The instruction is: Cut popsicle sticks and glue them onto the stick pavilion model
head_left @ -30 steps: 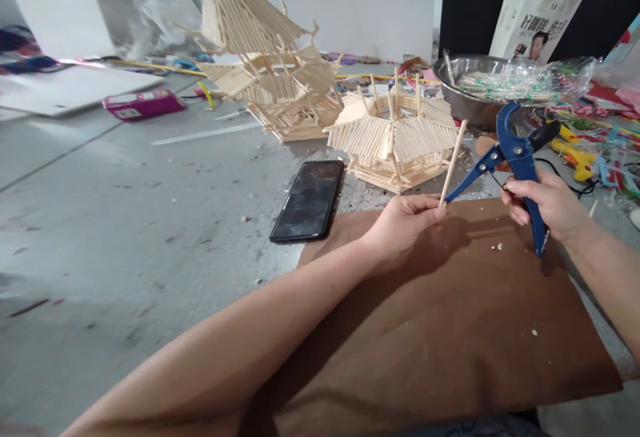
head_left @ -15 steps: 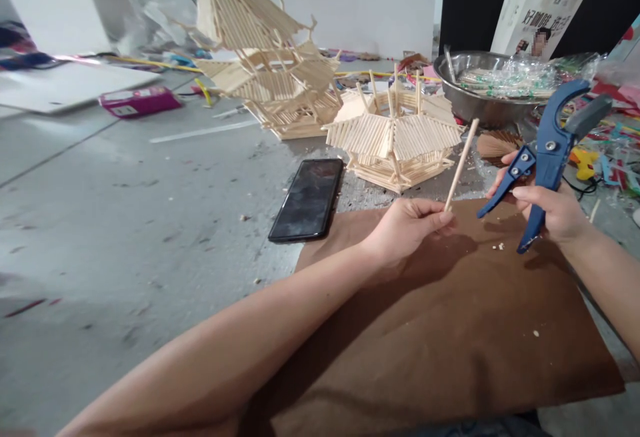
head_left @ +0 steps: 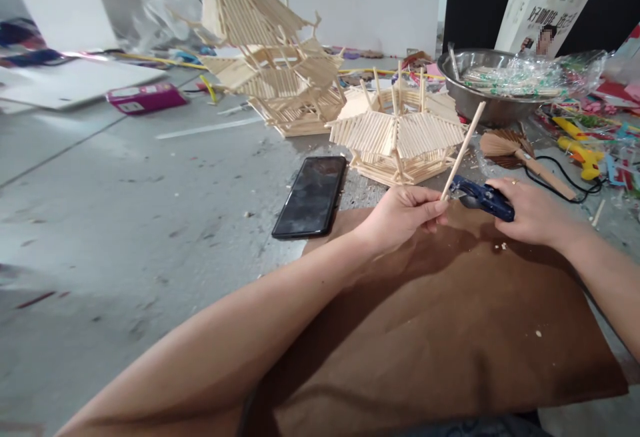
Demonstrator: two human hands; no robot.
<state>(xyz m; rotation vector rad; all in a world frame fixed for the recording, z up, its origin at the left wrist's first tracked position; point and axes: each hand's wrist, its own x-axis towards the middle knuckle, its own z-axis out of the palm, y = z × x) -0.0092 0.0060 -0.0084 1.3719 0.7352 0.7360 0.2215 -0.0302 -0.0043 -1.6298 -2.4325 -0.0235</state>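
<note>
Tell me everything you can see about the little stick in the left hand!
The stick is thin, straight and pale, and looks like plain wood. It slants, its top end leaning to the right and free in the air. The left hand pinches it low down, hiding its bottom end. In the view, it rises by the right edge of the shorter stick model. The blue tool is close to its lower part; whether they touch, I can't tell.
</note>
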